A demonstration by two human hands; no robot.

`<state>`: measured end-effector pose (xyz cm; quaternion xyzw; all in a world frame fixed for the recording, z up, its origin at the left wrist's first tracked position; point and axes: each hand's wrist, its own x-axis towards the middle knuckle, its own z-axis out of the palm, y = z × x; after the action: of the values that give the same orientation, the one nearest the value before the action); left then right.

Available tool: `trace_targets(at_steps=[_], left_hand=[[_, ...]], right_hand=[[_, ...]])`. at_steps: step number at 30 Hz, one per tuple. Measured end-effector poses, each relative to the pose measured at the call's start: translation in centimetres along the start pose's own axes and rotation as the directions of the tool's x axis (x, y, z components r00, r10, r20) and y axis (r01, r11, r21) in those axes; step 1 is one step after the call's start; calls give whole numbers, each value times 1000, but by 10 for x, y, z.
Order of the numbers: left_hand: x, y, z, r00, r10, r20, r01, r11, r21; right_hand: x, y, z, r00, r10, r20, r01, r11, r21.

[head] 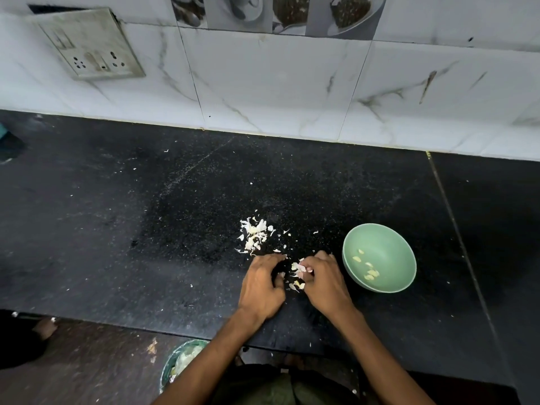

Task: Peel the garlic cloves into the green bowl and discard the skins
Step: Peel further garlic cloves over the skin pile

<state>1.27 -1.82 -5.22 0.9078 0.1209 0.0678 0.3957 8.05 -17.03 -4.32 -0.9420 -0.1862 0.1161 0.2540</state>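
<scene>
The green bowl [388, 247] sits on the black counter at the right, with several peeled garlic cloves [369, 271] inside. My right hand [321, 279] is just left of the bowl, its fingers curled around a garlic clove with loose skin [298, 268]. My left hand [261, 287] lies beside it with curled fingers, its fingertips close to the clove; what they hold is hidden. A pile of white garlic skins [254, 236] lies on the counter just beyond my hands. More bits of skin [296, 285] lie between my hands.
A bin [178, 361] holding pale skins stands on the floor below the counter's front edge. The tiled wall with a socket plate [90, 45] rises behind the counter. Small skin flakes are scattered over the black counter [146, 229].
</scene>
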Motion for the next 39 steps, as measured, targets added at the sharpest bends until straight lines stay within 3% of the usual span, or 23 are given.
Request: trace_targets(at_steps=[2, 5, 11, 19, 25, 33, 39], left_hand=[[2, 7, 0, 999, -44, 24, 47, 989, -141], [7, 15, 0, 984, -149, 99, 177, 895, -410], [8, 17, 6, 944, -290, 159, 325, 723, -610], [8, 25, 4, 901, -388, 194, 413, 631, -656], [4, 36, -1, 908, -405, 105, 378, 688, -619], [7, 28, 4, 859, -506, 76, 467, 715, -520], [5, 15, 6, 925, -372, 81, 376, 857, -353]], right_hand=[[-2, -4, -5, 1000, -11, -29, 12, 1000, 19], [-5, -12, -10, 999, -5, -42, 10, 995, 104], [-6, -20, -13, 997, 68, -45, -59, 982, 179], [-10, -26, -19, 995, 53, -81, -51, 998, 28], [-7, -26, -18, 997, 38, -66, -39, 999, -3], [-9, -25, -23, 991, 110, -82, -88, 968, 234], [-7, -17, -24, 971, 205, -125, -133, 894, 428]])
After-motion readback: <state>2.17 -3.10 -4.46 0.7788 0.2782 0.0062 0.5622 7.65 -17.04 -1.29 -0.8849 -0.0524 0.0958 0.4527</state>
